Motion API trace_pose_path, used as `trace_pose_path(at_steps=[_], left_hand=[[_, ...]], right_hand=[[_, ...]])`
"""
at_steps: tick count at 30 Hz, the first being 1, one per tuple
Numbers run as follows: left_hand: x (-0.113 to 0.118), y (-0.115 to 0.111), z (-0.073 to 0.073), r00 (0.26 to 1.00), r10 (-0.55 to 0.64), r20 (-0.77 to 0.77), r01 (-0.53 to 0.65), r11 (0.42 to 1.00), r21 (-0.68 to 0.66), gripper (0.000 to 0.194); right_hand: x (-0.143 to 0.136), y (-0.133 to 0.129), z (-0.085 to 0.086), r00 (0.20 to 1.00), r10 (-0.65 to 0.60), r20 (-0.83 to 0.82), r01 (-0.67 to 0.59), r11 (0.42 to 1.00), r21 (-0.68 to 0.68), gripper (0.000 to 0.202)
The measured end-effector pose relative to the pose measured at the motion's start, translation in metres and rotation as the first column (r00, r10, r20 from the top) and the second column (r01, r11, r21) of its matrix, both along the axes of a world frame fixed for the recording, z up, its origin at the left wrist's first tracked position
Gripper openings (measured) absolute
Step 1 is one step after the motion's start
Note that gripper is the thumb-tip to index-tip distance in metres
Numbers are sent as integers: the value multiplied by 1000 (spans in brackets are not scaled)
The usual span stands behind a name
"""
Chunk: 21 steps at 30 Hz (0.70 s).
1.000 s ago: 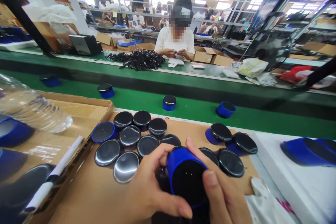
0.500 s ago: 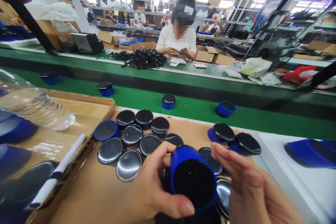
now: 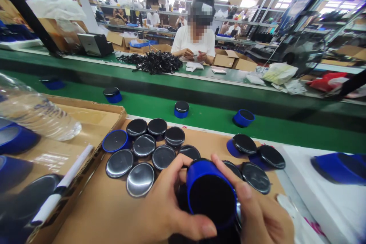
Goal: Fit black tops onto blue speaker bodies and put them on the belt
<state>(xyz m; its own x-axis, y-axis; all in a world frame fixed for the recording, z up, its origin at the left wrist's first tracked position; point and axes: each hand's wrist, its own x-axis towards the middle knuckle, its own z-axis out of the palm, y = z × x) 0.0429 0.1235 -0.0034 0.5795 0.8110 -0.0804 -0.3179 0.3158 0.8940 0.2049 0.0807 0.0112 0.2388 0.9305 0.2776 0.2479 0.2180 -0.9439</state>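
Note:
Close in front of me, my left hand (image 3: 174, 202) is wrapped round a short blue cylinder with a black round face (image 3: 213, 198), its face tilted toward me. My right hand (image 3: 254, 206) presses on the cylinder's right side, with the index finger stretched along the blue wall. Its other fingertips are partly hidden. Left of the cylinder stand several black-topped round pieces (image 3: 140, 179) on brown cardboard (image 3: 94, 202). One of the group, a blue-rimmed piece (image 3: 115, 140), shows a dull black face. Beyond my right hand are more black-topped pieces (image 3: 256, 177), some with blue sides.
A green conveyor belt (image 3: 145, 106) carries several blue and black cylinders (image 3: 182, 109) past the far edge. At left, a carton (image 3: 121, 112) holds a clear bottle (image 3: 57, 122) and a white marker (image 3: 65, 183). White foam (image 3: 309, 183) lies right. A person (image 3: 194, 38) sits opposite.
My right hand has moved left onto the cylinder, uncovering a black-topped piece behind it. The cylinders on the belt have shifted slightly left. My left hand keeps its hold.

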Motion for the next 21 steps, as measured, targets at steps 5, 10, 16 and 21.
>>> trace_pose_path(at_steps=[5, 10, 16, 21], left_hand=[[1, -1, 10, 999, 15, 50, -17, 999, 38, 62], [0, -3, 21, 991, 125, 39, -127, 990, 54, 63], [1, 0, 17, 979, 198, -43, -179, 946, 272, 58], [3, 0, 13, 995, 99, 14, -99, 962, 255, 55]], right_hand=[[11, 11, 1, 945, 35, -325, -32, 999, 15, 25], [15, 9, -2, 983, -161, -85, 165, 985, 43, 29], [0, 3, -5, 973, 135, -185, -130, 991, 40, 45], [4, 5, -3, 928, 373, 20, -374, 924, 76, 68]])
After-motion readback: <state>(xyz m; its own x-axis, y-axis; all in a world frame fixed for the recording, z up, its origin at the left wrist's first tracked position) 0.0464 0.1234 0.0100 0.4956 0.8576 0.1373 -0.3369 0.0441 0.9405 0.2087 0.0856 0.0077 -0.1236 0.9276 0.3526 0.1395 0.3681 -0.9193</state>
